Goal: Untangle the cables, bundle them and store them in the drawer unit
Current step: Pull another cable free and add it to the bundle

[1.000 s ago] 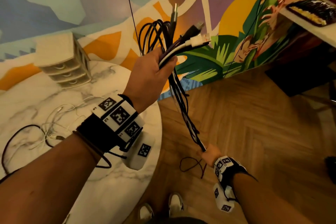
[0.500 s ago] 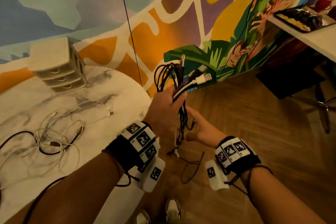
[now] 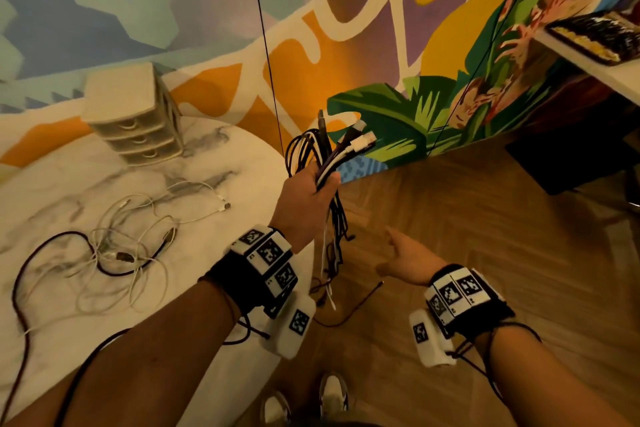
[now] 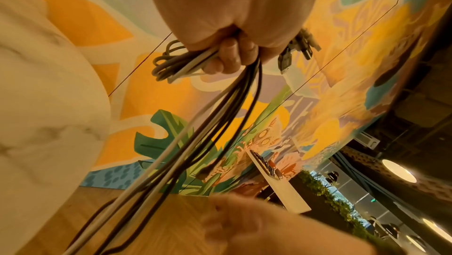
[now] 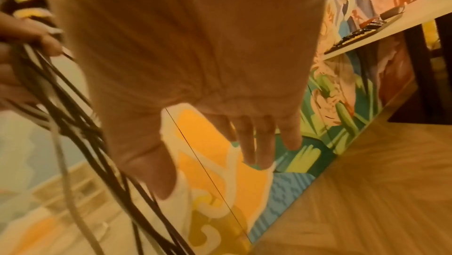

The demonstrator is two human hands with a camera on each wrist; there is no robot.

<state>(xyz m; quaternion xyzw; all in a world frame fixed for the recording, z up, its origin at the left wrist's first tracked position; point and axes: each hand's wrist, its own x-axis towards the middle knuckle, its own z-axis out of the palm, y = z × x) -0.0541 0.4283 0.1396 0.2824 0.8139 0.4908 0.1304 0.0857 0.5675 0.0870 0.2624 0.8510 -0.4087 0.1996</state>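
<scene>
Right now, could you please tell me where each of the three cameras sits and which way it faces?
Head: worn on the head, looking down at table, drawer unit and floor; both forearms, left hand gripping the cables, open right hand, shoes.
Left wrist: looks along the left hand toward the mural; fingers curled round the cables.
Right wrist: looks along the right hand toward mural and floor; fingers straight.
Shared: all three show the hanging cables.
</scene>
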